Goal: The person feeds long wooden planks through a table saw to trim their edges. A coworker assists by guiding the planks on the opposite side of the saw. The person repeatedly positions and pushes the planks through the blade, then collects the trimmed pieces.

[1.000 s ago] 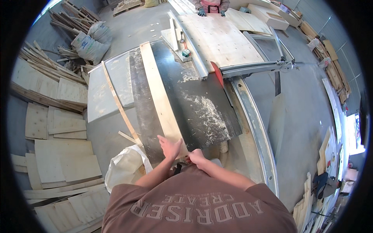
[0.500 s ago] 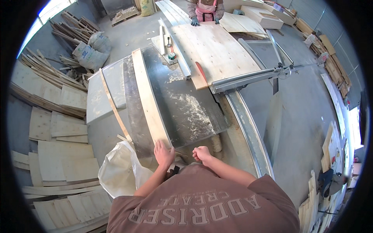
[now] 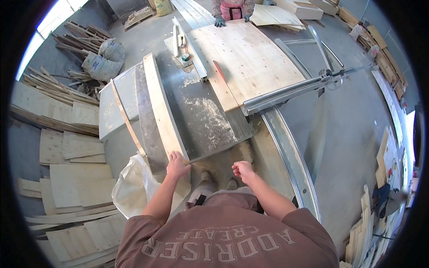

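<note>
My left hand point(image 3: 178, 165) is closed over the near end of a long pale wooden board point(image 3: 162, 107), which lies lengthwise on the dark saw table point(image 3: 178, 85). My right hand point(image 3: 242, 169) hangs in the air right of it, off the table's near edge, its fingers curled into a loose fist with nothing visible in them. Across the table, a large plywood sheet point(image 3: 254, 58) lies against a metal crosscut fence point(image 3: 286, 94). A thin red upright guard point(image 3: 219, 70) stands at the cut line, which separates a narrow strip from the sheet.
A co-worker's gloved hands point(image 3: 219, 21) rest on the sheet's far edge. A metal rip fence point(image 3: 192, 51) and a green tape measure point(image 3: 186, 57) are left of it. A narrow wood strip point(image 3: 124, 114) and a white sack point(image 3: 132, 185) lie left. A metal rail point(image 3: 292, 165) runs along the right.
The plywood sheet and crosscut fence have slid toward me past the red guard, and the co-worker has come along behind. My right hand has moved right, away from the left hand.
</note>
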The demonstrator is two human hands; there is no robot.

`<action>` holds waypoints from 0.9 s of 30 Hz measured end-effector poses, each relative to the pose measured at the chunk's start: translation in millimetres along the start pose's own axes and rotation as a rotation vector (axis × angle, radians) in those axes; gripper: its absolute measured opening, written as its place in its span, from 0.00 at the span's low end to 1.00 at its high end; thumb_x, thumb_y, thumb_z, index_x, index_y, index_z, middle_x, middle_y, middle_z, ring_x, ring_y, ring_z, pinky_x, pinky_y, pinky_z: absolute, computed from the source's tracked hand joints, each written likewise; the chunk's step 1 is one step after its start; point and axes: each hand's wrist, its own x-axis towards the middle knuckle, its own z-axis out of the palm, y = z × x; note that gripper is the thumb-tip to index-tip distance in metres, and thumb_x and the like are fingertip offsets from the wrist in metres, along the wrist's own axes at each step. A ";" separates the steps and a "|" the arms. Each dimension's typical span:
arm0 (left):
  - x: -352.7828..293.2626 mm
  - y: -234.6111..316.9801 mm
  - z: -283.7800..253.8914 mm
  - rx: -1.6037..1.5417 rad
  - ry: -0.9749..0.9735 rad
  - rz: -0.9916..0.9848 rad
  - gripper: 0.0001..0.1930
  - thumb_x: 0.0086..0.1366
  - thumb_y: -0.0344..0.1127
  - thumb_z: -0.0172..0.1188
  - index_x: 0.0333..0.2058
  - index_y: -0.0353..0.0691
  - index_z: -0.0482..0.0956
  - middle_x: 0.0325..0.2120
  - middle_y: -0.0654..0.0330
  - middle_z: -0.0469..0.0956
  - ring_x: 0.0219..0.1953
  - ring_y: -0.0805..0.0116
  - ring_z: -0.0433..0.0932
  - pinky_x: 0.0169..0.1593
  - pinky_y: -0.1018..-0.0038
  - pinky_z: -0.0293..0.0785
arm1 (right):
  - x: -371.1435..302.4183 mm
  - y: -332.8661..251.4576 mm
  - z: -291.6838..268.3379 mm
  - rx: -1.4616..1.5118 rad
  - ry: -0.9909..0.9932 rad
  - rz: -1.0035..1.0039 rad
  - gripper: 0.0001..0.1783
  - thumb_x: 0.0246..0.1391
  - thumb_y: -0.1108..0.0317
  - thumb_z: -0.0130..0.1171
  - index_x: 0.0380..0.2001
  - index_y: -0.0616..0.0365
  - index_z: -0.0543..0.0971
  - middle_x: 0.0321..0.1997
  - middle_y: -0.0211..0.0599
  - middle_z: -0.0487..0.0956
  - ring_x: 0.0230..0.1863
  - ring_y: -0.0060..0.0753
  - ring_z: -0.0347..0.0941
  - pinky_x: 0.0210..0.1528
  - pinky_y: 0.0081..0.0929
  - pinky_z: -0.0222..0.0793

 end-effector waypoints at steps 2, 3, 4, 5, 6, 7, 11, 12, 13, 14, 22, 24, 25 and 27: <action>1.0 6.9 -12.5 -0.017 -0.081 -0.008 0.55 0.53 0.53 0.71 0.68 0.20 0.53 0.70 0.31 0.52 0.75 0.40 0.51 0.71 0.61 0.63 | 17.4 -3.4 -3.5 0.037 -0.005 -0.029 0.06 0.61 0.68 0.58 0.30 0.56 0.77 0.27 0.31 0.79 0.22 0.23 0.72 0.21 0.23 0.68; 0.5 11.5 -20.3 -0.026 -0.123 -0.012 0.55 0.53 0.53 0.71 0.67 0.20 0.53 0.70 0.31 0.53 0.74 0.40 0.52 0.71 0.61 0.63 | 24.5 -9.1 -3.2 0.041 -0.028 -0.030 0.08 0.62 0.66 0.59 0.29 0.56 0.77 0.27 0.30 0.78 0.22 0.22 0.71 0.22 0.23 0.69; 2.4 11.2 -19.6 -0.015 -0.131 -0.012 0.55 0.52 0.53 0.72 0.67 0.20 0.54 0.70 0.31 0.54 0.74 0.40 0.52 0.71 0.61 0.63 | 30.7 -13.2 -1.9 0.057 0.003 -0.041 0.08 0.62 0.65 0.59 0.29 0.55 0.77 0.27 0.29 0.78 0.22 0.21 0.71 0.22 0.23 0.68; 5.8 8.2 -18.1 -0.006 -0.138 -0.015 0.56 0.52 0.54 0.72 0.67 0.20 0.54 0.69 0.31 0.54 0.74 0.40 0.53 0.71 0.61 0.64 | 35.4 -19.3 3.6 0.070 0.031 -0.052 0.09 0.62 0.65 0.59 0.29 0.55 0.77 0.26 0.29 0.77 0.22 0.21 0.71 0.22 0.23 0.68; 9.1 5.3 -16.5 0.002 -0.144 -0.018 0.56 0.51 0.54 0.72 0.67 0.19 0.54 0.69 0.31 0.55 0.74 0.40 0.53 0.71 0.61 0.64 | 39.1 -25.5 7.3 0.081 0.059 -0.062 0.09 0.62 0.65 0.60 0.29 0.55 0.77 0.26 0.29 0.77 0.22 0.21 0.70 0.22 0.23 0.68; 11.4 2.8 -14.1 0.016 -0.135 -0.018 0.56 0.51 0.54 0.72 0.67 0.19 0.54 0.69 0.31 0.55 0.74 0.40 0.53 0.71 0.61 0.64 | 41.9 -31.8 9.1 0.099 0.061 -0.062 0.10 0.62 0.63 0.62 0.29 0.55 0.76 0.26 0.28 0.76 0.23 0.20 0.70 0.22 0.23 0.68; 12.1 -3.1 -2.9 0.046 -0.114 -0.018 0.57 0.50 0.55 0.72 0.67 0.19 0.54 0.69 0.30 0.55 0.74 0.40 0.54 0.71 0.60 0.63 | 65.5 -45.0 8.4 0.126 0.146 -0.077 0.13 0.59 0.58 0.67 0.31 0.55 0.77 0.29 0.28 0.76 0.25 0.20 0.70 0.23 0.23 0.66; 13.2 -1.9 -3.9 0.052 -0.118 -0.018 0.58 0.50 0.55 0.72 0.67 0.19 0.53 0.69 0.30 0.55 0.74 0.40 0.54 0.71 0.60 0.63 | 70.1 -50.1 8.8 0.125 0.196 -0.084 0.13 0.59 0.58 0.67 0.31 0.55 0.77 0.29 0.27 0.75 0.25 0.20 0.69 0.23 0.23 0.65; 14.8 -1.1 -5.4 0.048 -0.132 -0.020 0.58 0.50 0.55 0.72 0.67 0.19 0.53 0.69 0.30 0.55 0.74 0.39 0.54 0.71 0.60 0.63 | 74.9 -55.4 9.4 0.123 0.245 -0.092 0.13 0.59 0.58 0.67 0.31 0.54 0.77 0.29 0.27 0.74 0.25 0.20 0.68 0.23 0.23 0.64; 13.5 1.8 -8.9 0.044 -0.140 -0.021 0.58 0.50 0.54 0.73 0.67 0.19 0.53 0.69 0.30 0.54 0.74 0.39 0.54 0.71 0.60 0.63 | 83.3 -55.9 8.2 0.122 0.293 -0.104 0.13 0.59 0.59 0.68 0.31 0.54 0.77 0.29 0.26 0.74 0.25 0.20 0.67 0.23 0.23 0.63; 17.8 0.8 -8.3 0.093 -0.137 -0.044 0.56 0.52 0.55 0.72 0.68 0.21 0.53 0.70 0.31 0.54 0.74 0.40 0.54 0.71 0.59 0.63 | 100.7 -30.6 -16.6 0.298 0.276 -0.148 0.11 0.64 0.60 0.64 0.32 0.54 0.79 0.29 0.29 0.81 0.22 0.18 0.70 0.21 0.18 0.62; 17.2 7.4 -4.5 0.098 -0.085 -0.067 0.55 0.54 0.54 0.71 0.68 0.22 0.53 0.70 0.32 0.53 0.73 0.40 0.55 0.70 0.59 0.63 | 89.8 -9.4 -33.5 0.240 0.243 -0.203 0.10 0.65 0.61 0.62 0.33 0.54 0.80 0.31 0.30 0.83 0.23 0.17 0.71 0.22 0.17 0.62; 15.9 15.3 0.5 0.116 0.049 -0.062 0.53 0.55 0.52 0.70 0.68 0.23 0.54 0.70 0.34 0.55 0.73 0.41 0.56 0.71 0.58 0.62 | 81.8 0.9 -42.0 0.211 0.230 -0.227 0.09 0.66 0.61 0.61 0.34 0.55 0.80 0.31 0.30 0.83 0.24 0.16 0.72 0.23 0.16 0.62; 9.1 44.0 14.5 0.152 0.315 -0.048 0.48 0.57 0.49 0.68 0.68 0.27 0.55 0.69 0.36 0.58 0.71 0.42 0.59 0.71 0.55 0.60 | 64.0 12.3 -51.3 0.167 0.219 -0.243 0.09 0.66 0.62 0.60 0.35 0.55 0.81 0.32 0.30 0.84 0.25 0.16 0.73 0.24 0.15 0.61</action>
